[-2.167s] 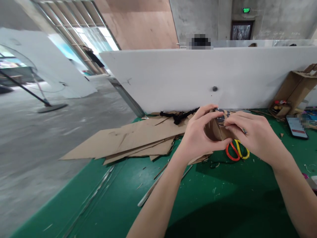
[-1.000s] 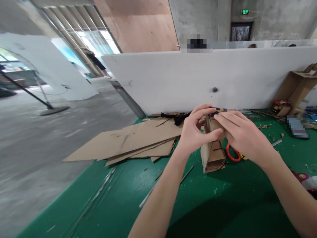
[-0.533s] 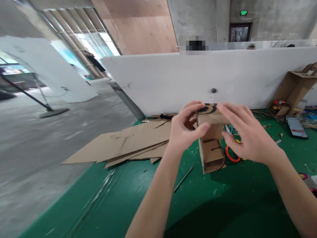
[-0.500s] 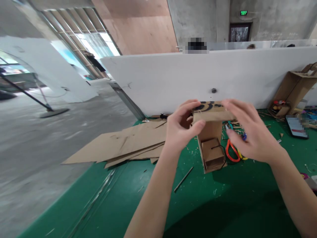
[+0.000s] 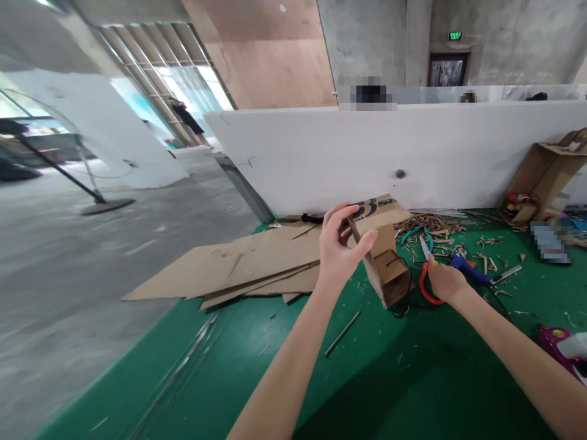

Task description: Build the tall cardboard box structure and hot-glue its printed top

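Note:
A small cardboard structure (image 5: 380, 255) stands on the green table, with an open box at its base and a top panel bearing dark print. My left hand (image 5: 337, 247) is closed around the upper left edge of that top panel, thumb in front and fingers behind. Lower and to the right, my right hand (image 5: 446, 283) has its fingers closed on the handles of a pair of scissors (image 5: 424, 247). The red handle loop shows beside the fingers, and the blades point away from me. A dark cord hangs by the box. Just beyond the right hand lies a blue glue gun (image 5: 469, 269).
Flat cardboard sheets (image 5: 257, 260) overlap the table's left edge. Teal-handled pliers (image 5: 430, 236), a cutter blade (image 5: 505, 275) and cardboard scraps (image 5: 435, 225) lie right of the structure. A phone (image 5: 549, 243) and a taller cardboard piece (image 5: 543, 174) are farther right. A white partition (image 5: 312, 153) stands behind.
My right hand has left the top of the cardboard structure and come down onto the scissors. The structure now leans and turns slightly under my left hand, which has kept hold of it.

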A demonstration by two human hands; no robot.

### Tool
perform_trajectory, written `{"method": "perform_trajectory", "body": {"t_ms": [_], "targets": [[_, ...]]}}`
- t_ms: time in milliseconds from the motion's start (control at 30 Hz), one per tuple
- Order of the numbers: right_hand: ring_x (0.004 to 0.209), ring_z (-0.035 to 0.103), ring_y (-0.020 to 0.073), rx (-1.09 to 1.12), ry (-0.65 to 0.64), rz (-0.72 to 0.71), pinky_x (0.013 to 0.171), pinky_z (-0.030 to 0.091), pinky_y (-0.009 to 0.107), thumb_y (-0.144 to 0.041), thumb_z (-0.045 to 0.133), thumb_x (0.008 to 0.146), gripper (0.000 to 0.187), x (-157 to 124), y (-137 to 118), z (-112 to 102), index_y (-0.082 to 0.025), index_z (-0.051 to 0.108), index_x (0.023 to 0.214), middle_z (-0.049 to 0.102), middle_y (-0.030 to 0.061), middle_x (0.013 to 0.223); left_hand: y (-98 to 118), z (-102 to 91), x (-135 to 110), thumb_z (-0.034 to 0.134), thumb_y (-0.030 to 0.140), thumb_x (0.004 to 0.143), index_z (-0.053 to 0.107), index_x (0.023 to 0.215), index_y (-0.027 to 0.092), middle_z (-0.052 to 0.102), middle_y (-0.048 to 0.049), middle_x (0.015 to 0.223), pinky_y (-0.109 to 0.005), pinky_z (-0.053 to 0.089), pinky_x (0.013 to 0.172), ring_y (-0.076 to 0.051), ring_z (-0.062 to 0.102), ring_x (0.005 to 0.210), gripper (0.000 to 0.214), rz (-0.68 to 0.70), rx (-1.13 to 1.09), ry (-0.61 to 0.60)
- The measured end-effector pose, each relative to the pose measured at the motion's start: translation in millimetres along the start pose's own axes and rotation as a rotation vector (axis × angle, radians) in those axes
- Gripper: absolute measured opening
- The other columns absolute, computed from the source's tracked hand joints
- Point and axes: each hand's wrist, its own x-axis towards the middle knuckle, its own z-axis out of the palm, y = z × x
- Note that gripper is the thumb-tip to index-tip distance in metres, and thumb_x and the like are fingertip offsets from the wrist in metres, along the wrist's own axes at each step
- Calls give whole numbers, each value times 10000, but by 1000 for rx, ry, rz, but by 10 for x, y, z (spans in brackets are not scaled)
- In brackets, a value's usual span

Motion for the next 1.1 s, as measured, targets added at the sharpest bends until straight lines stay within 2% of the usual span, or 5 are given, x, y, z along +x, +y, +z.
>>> {"method": "perform_trajectory", "body": {"t_ms": [200,400,467,700,1100], "targets": [[1119,706,344,-27,16,15,878,535,395,-145,510,895,704,27,62,89,-14,293,1552,703,274,1160,7,-22,-19,759,511,799,655,1168,298,481,-105,1432,-317,591,842,-244,599,1215,438,-19,53,-56],[1026,729,356,-34,25,5,813,556,451,-334,500,957,541,-50,149,-201,-120,482,1454,733,217,1113,37,-51,-6,706,535,854,620,1245,321,429,-104,1535,-414,569,938,-291,502,1366,453,22,103,-83],[1043,714,354,-27,130,-12,811,560,465,-374,430,990,534,-166,141,-367,-143,446,1472,722,197,1143,34,-64,11,690,530,871,596,1294,319,453,-114,1525,-465,544,997,-300,490,1385,482,43,97,-105],[1285,516,349,140,999,-382,981,533,526,-259,472,980,495,-412,-104,-822,-157,439,1463,545,197,1429,66,-108,87,675,472,893,577,1334,280,583,-116,1418,-519,418,1172,-301,447,1447,491,182,153,-201],[1267,547,243,141,1121,-537,1156,359,509,-162,437,1023,368,17,-359,-890,-241,614,1336,661,73,1364,199,-23,160,624,306,905,645,1179,240,687,-94,1227,-510,502,1088,-280,602,1266,283,369,283,-247]]}}
